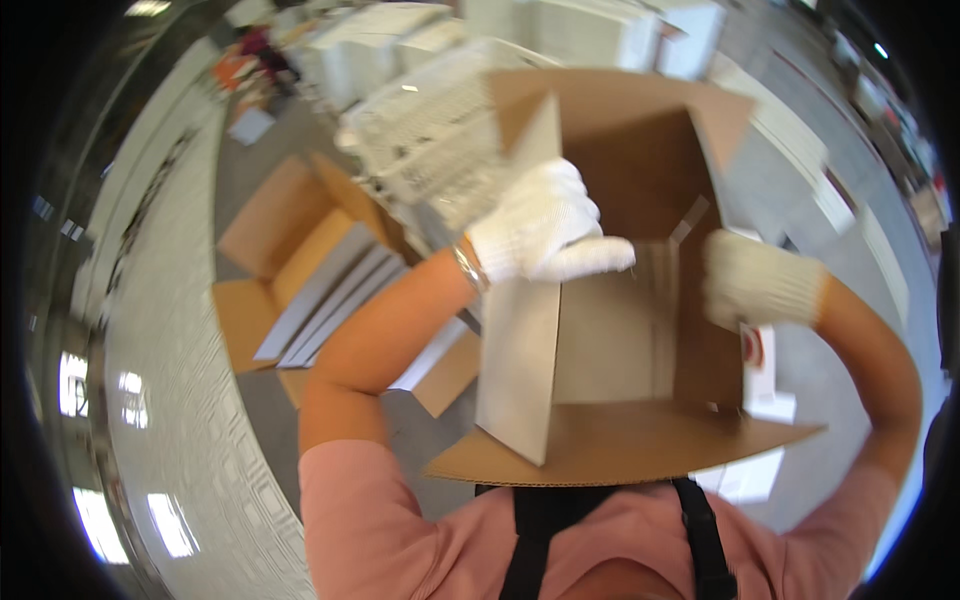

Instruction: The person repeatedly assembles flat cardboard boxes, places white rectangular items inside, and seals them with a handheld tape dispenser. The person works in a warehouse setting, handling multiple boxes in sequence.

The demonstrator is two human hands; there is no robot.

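Note:
An open brown cardboard box point(640, 440) stands right in front of me, its inside facing up and its flaps folded outward. No contents show inside it. My left hand point(545, 225), in a white knit glove, is closed over the box's left side, with the thumb pointing inward above the opening. At the right wall, my right hand point(760, 280) is also gloved and closed on the box; motion blurs its fingers. The near flap spreads out close to my chest.
To the left, another open cardboard box point(270, 240) holds several white flat panels point(340, 290). Beyond my box is a pale crate-like stack point(420, 130), with large white blocks point(380, 45) behind. White printed sheets or cartons point(755, 470) lie at the right. Someone in dark red point(260, 50) is far left.

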